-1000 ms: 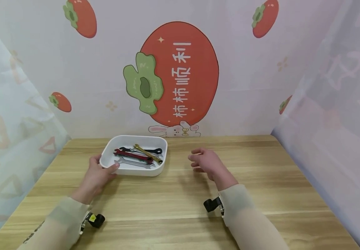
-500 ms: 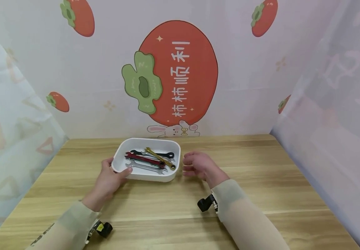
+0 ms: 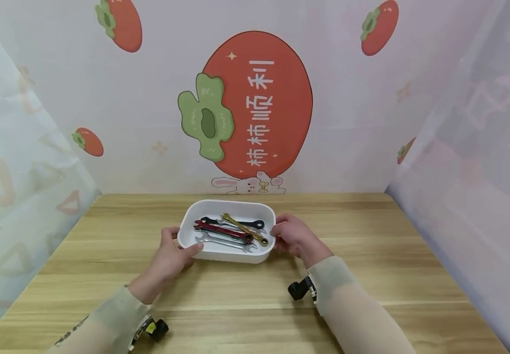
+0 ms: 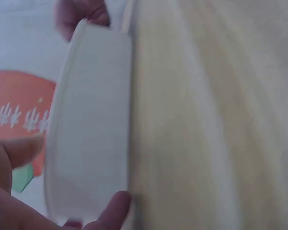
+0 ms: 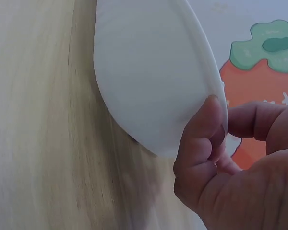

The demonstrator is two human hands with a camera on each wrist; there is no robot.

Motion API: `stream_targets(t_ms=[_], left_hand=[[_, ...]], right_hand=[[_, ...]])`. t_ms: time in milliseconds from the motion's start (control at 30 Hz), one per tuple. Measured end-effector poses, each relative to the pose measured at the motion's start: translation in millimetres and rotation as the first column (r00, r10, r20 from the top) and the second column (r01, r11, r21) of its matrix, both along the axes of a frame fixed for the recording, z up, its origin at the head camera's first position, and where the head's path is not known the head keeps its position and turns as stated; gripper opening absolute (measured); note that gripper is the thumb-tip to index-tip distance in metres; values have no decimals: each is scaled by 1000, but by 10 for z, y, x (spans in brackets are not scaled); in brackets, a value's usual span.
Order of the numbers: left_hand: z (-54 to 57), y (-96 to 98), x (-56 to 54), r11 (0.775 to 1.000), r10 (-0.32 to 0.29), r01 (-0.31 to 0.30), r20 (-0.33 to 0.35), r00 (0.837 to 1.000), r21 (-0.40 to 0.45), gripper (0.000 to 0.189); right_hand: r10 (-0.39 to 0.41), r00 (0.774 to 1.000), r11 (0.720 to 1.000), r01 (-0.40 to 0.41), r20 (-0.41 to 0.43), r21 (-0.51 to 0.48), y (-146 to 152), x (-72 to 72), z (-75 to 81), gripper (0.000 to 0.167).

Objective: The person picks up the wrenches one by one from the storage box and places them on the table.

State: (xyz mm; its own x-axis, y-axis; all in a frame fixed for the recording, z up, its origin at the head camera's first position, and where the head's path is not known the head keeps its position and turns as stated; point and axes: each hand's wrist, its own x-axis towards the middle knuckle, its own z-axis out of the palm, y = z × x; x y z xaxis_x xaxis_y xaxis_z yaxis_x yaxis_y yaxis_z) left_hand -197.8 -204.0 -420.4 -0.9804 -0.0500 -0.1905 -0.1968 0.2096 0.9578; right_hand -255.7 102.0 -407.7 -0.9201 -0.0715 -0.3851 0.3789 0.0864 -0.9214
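Note:
A white plastic tray (image 3: 233, 256) sits at the middle of the table in the head view, holding several wrenches. Among them are a red wrench (image 3: 219, 229), a gold wrench (image 3: 242, 227) lying across the others, a black wrench (image 3: 258, 224) and a silver wrench (image 3: 224, 241). My left hand (image 3: 166, 260) grips the tray's left front corner, thumb over the rim and fingers along the outside. At the right end my right hand (image 3: 298, 240) pinches the rim; the right wrist view shows thumb and fingers on either side of the tray wall (image 5: 149, 72).
The wooden table (image 3: 246, 305) runs back to a white curtain (image 3: 343, 147) printed with persimmons. Similar curtains close off the left and right sides. A small black camera hangs from each wrist.
The tray has moved to the right and slightly nearer with my left hand on it. My right hand, earlier apart from the tray, now pinches its right rim.

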Motion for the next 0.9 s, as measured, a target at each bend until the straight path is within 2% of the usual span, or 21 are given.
stream_targets(t_ms=[133,233,367,433,633,733,900], left_hand=[[100,-240,-123,989,-92,78,110,990,130,56],[144,-405,-257,960,-156,110,166,974,256,58],[145,-489,-396,925,-220,145,184,958,353,69],[131,-479,-429,918,-243,165,183,953,360,70],[100,-367,-431,913,-267,186,187,945,364,68],[100,-296,-407,913,-255,170,194,947,372,67],[93,-164,-366,913,-232,144,195,953,383,67]], right_hand=[[-3,1000,1000,3,13,7,70,-13,-13,41],[10,1000,1000,-10,18,5,108,-21,-12,43],[30,999,1000,-30,12,-11,139,-20,-13,42],[39,999,999,-39,9,-15,157,-13,-19,43],[60,998,998,-60,13,-7,256,17,-27,56],[70,997,998,-70,22,5,326,29,-12,64],[92,995,996,-92,37,11,445,33,7,68]])
